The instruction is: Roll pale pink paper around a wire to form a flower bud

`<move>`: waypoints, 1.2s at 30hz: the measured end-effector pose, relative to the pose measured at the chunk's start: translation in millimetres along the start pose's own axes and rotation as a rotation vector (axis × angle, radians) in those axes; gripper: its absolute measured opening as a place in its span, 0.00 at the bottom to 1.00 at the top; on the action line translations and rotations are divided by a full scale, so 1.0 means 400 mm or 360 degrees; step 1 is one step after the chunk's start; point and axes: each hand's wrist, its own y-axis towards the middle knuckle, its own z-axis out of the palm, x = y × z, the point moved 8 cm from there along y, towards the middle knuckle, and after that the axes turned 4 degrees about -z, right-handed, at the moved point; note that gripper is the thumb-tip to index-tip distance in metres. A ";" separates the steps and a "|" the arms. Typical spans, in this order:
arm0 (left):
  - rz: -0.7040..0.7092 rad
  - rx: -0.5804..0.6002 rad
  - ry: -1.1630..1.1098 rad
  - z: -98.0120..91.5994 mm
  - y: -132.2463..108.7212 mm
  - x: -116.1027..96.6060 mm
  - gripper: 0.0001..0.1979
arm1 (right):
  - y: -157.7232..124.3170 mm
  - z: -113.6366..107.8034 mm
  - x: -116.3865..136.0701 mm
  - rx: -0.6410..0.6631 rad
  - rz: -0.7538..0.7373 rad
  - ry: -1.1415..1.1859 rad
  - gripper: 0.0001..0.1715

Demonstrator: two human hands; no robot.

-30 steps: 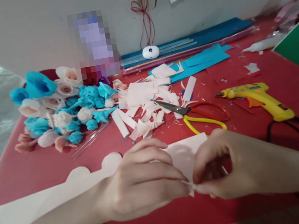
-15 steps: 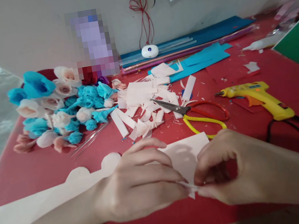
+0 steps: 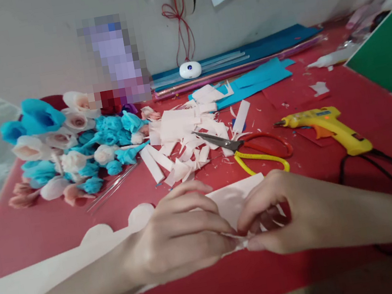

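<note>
My left hand (image 3: pixel 181 239) and my right hand (image 3: pixel 278 216) meet at the near edge of the red table (image 3: pixel 37 229). Both pinch a small pale pink piece of paper (image 3: pixel 238 240) between their fingertips. Under my hands lies a long pale pink paper strip (image 3: pixel 51 271) with rounded scallops cut along its top edge. Its right end (image 3: pixel 237 195) shows between my two hands.
A heap of blue, white and pink paper flowers (image 3: pixel 68 148) lies at the left. Pink paper scraps (image 3: pixel 180 139), red-and-yellow scissors (image 3: pixel 252 150) and a yellow glue gun (image 3: pixel 328 127) with black cord are behind my hands. Blue paper sheets (image 3: pixel 252 80) and a green board (image 3: pixel 391 54) sit further back.
My fingertips have worked the small pink piece slightly leftward and closer together. The view has shifted a little to the right.
</note>
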 end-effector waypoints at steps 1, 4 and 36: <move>0.0006 -0.0019 -0.0017 -0.003 0.003 0.000 0.05 | 0.002 0.001 0.005 -0.0005 -0.0020 0.0023 0.09; 0.0023 0.0020 -0.0016 -0.001 0.009 -0.001 0.05 | 0.003 0.005 0.012 -0.0018 -0.0035 0.0064 0.10; -0.0049 -0.0106 -0.0112 0.046 0.008 0.039 0.08 | -0.355 -0.424 -0.276 -0.1760 0.0760 -0.0974 0.17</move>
